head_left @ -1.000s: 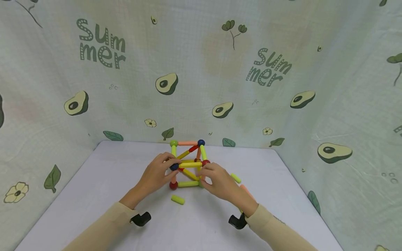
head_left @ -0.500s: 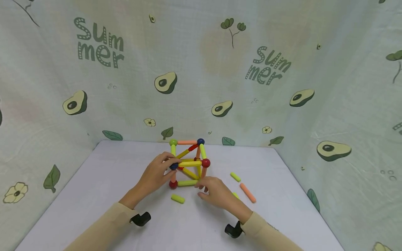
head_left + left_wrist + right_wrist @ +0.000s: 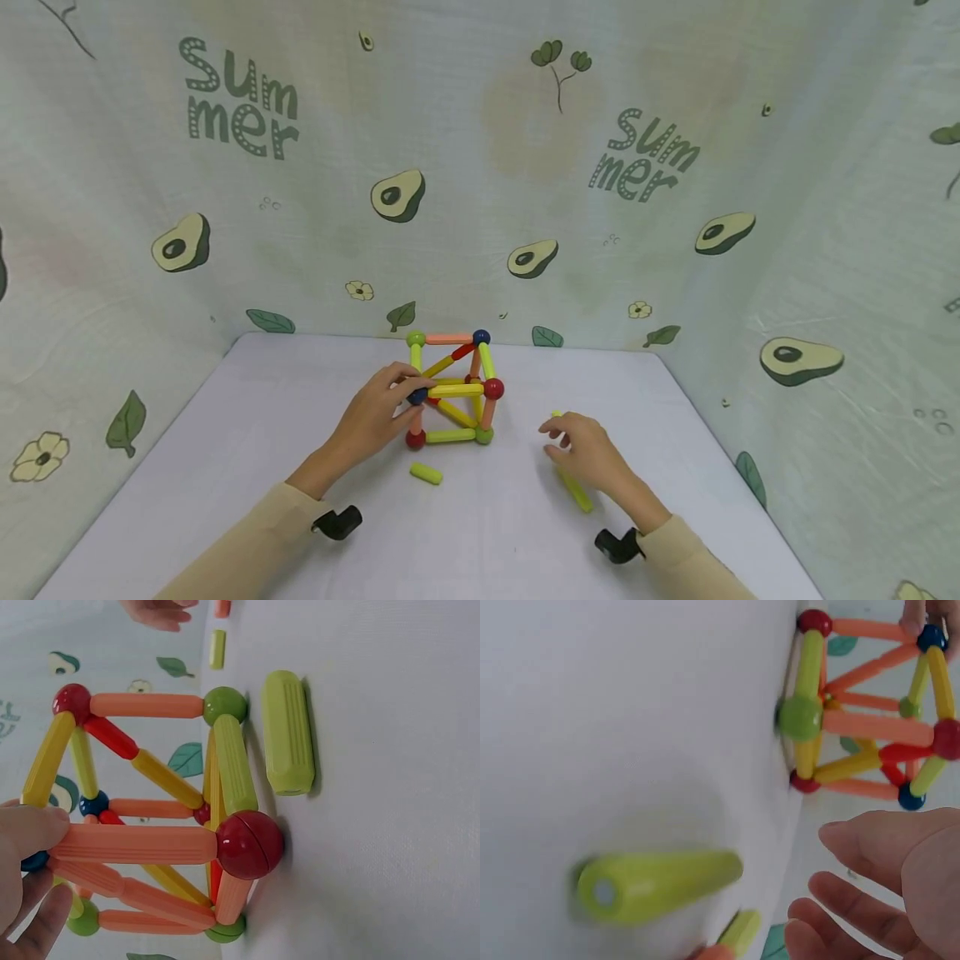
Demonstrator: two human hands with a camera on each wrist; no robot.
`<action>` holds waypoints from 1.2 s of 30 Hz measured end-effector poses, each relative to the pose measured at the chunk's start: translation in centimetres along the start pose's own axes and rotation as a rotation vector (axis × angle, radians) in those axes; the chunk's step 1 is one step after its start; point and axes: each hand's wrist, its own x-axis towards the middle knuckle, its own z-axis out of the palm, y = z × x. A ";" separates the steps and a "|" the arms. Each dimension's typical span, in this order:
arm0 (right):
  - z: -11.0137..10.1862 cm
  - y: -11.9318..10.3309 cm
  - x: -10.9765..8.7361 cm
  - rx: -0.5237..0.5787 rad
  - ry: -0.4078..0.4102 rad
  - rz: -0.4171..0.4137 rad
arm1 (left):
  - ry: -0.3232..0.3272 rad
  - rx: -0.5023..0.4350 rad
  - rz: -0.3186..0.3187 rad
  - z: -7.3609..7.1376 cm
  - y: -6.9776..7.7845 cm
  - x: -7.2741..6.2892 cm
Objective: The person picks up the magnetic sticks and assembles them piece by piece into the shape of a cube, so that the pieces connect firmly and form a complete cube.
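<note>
On the white table (image 3: 225, 467), the right hand (image 3: 588, 454) hovers with fingers loosely spread over a green rod (image 3: 576, 490); its wrist view alone shows nothing held. The left hand (image 3: 375, 417) pinches the rod-and-ball cube (image 3: 452, 387) mid-table. Behind, the avocado cloth (image 3: 525, 167) reads "Summer".

Head above; wrists close (shared frame (image 3: 450, 387))

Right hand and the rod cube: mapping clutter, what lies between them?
Bare white table only, in the head view, between right hand and cube.
</note>
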 end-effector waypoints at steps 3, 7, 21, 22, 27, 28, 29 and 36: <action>-1.2 2.2 -0.8 -0.037 0.040 0.040 | -0.001 -0.003 -0.001 -0.1 0.0 0.1; -2.1 4.4 -1.8 -0.069 0.048 0.081 | 0.004 -0.011 0.000 -0.1 -0.1 0.1; -1.5 7.6 -3.2 -0.053 -0.060 0.063 | 0.008 -0.007 0.014 -0.1 -0.2 0.1; -1.4 7.6 -3.1 -0.058 -0.057 0.061 | 0.009 -0.008 0.017 0.0 -0.2 0.1; -1.3 7.5 -2.9 -0.071 -0.044 0.035 | 0.013 -0.013 0.022 0.0 -0.2 0.1; -1.3 7.5 -2.9 -0.072 -0.043 0.034 | 0.013 -0.012 0.023 0.0 -0.2 0.1; -1.3 7.4 -2.9 -0.073 -0.043 0.034 | 0.012 -0.012 0.022 0.0 -0.1 0.1; -1.6 6.8 -2.7 -0.089 -0.024 0.020 | 0.016 -0.004 0.015 0.2 -0.1 -0.1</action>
